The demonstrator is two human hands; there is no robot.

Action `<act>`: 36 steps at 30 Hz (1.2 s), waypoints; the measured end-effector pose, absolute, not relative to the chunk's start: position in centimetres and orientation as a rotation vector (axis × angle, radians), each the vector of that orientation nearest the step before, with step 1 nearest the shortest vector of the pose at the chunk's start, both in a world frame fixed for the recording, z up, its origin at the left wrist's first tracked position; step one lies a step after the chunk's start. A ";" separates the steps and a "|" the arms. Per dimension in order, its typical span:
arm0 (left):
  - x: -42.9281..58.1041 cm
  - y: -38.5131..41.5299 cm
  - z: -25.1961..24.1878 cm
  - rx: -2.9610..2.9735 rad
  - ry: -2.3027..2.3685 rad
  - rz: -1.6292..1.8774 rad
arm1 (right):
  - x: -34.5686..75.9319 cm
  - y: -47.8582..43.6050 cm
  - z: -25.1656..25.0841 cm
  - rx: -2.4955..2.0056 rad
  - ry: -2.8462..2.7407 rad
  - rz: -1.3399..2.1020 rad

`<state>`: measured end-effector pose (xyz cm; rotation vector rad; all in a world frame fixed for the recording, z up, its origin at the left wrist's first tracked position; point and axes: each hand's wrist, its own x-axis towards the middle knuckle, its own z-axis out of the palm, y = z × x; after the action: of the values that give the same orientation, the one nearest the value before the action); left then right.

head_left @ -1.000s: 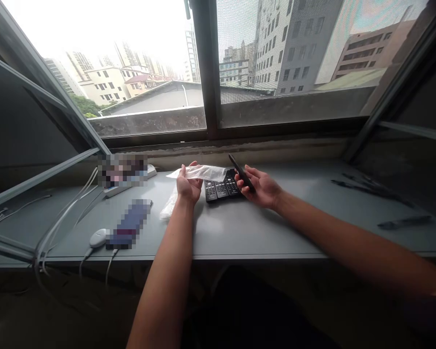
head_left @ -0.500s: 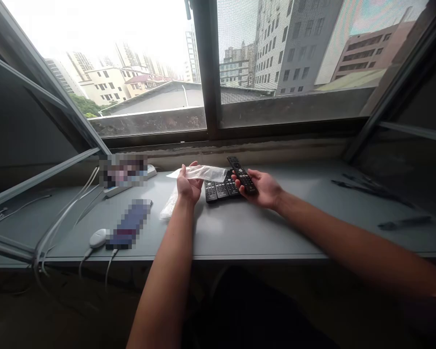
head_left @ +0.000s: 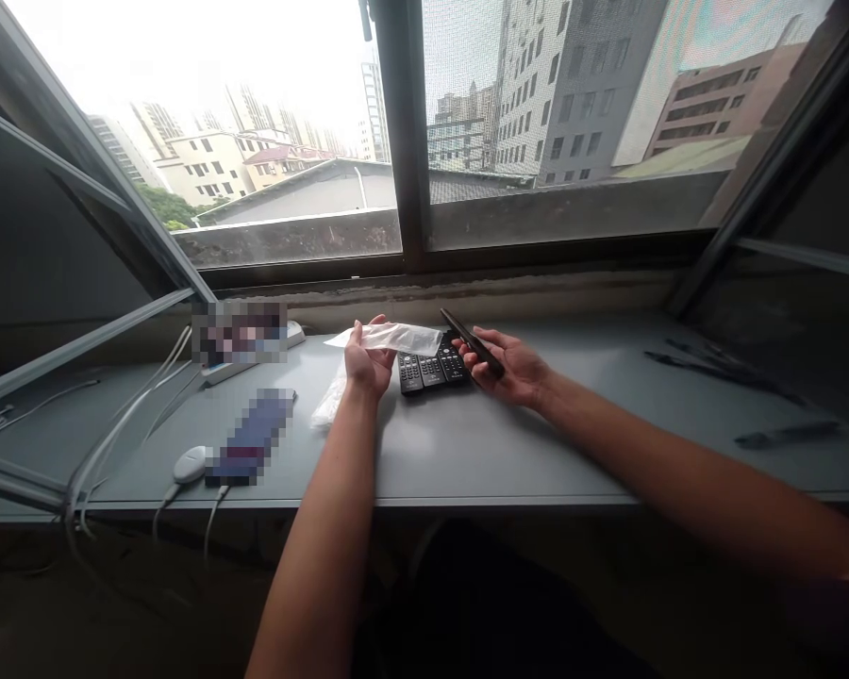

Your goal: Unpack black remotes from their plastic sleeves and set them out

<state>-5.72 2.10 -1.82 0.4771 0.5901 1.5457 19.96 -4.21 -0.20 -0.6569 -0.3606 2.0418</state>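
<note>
My left hand [head_left: 366,363] grips a translucent plastic bag [head_left: 389,338], whose lower part hangs down [head_left: 329,405] behind my wrist onto the grey desk [head_left: 467,453]. My right hand [head_left: 513,368] holds a black remote control [head_left: 473,341], turned edge-on so its buttons are hidden. Between my hands, a second black remote and perhaps a third [head_left: 425,370] lie side by side on the desk, close to my right fingers. The bag's right end nearly reaches them.
To the left stand a white computer mouse [head_left: 190,464], a pixelated flat object [head_left: 251,438], a white power strip [head_left: 244,366] partly pixelated, and loose white cables [head_left: 124,438]. Dark flat items [head_left: 785,434] lie on the right. An open window frame [head_left: 410,141] stands behind the desk.
My right hand has rolled the remote from face-up, as it was half a second ago, to edge-on, as it was a second ago. My left hand and the bag stay put.
</note>
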 end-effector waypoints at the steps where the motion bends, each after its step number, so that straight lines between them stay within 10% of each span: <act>1: -5.7 2.1 -1.8 0.477 0.593 1.546 | 19.9 -4.3 -0.1 -0.664 -0.374 2.029; 36: -5.7 2.1 -1.8 0.488 0.588 1.546 | 20.0 -4.7 0.3 -0.602 -0.375 2.025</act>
<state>-5.68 2.07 -1.78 0.4880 0.5884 1.5460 20.02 -4.71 0.28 -0.6022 -0.3752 2.0248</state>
